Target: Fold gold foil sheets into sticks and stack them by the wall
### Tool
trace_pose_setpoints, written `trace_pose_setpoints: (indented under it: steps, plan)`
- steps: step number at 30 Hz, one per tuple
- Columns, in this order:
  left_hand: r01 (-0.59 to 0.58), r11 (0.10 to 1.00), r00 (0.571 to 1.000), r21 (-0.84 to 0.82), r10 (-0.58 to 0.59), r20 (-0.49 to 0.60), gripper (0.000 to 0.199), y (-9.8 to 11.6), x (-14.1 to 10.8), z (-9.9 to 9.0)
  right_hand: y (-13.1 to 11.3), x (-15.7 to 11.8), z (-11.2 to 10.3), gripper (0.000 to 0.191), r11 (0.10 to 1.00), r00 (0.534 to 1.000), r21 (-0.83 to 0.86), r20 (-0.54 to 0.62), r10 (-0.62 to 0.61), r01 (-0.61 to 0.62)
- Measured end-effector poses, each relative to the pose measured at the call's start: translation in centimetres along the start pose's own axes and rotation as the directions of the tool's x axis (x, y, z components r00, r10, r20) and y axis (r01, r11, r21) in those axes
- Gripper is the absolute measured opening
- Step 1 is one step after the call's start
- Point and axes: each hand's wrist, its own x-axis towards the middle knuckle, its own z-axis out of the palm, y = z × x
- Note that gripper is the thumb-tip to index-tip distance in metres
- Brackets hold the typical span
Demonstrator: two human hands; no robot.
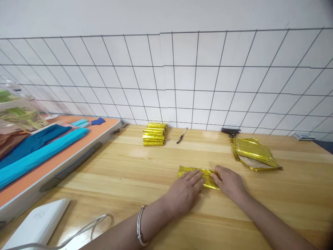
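Note:
A strip of shiny gold foil (210, 181) lies on the wooden table in front of me. My left hand (186, 189), with a silver bangle at its wrist, rests flat across the foil's middle, fingers stretched out. At the foil's right end, my right hand (229, 182) has thumb and bent fingers closed on the edge. Farther back stands a pile of gold foil rolls (154, 138). Beyond my right hand lies a stack of gold foil sheets (255, 150), with a pale underside showing at its front.
A pen (181, 135) and a black clip-like object (231, 131) lie near the tiled wall. On the left, an orange-topped surface (104, 128) carries blue cloth (44, 152). A white flat device (39, 222) with a cable (85, 227) sits at the front left.

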Motion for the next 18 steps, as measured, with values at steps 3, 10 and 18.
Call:
trace_pose_setpoints:
  steps: [3, 10, 18]
  plan:
    - [-0.013, 0.997, 0.996, -0.079, 0.02, 0.082, 0.064, 0.51, -0.26, 0.3, 0.1, 0.03, 0.08, 0.021, 1.0, 1.0, 0.01, 0.004, -0.005, 0.005]
    - [0.033, 0.996, 0.991, -0.086, -0.021, 0.134, 0.067, 0.25, -0.39, 0.03, 0.39, 0.19, 0.57, 0.02, 0.998, 1.0, 0.058, 0.011, 0.009, -0.01]
    - [0.038, 0.997, 0.989, -0.07, -0.027, 0.144, 0.065, 0.39, -0.37, -0.16, -0.13, -0.15, -0.16, 0.027, 0.994, 0.985, 0.078, -0.156, -0.069, 0.082]
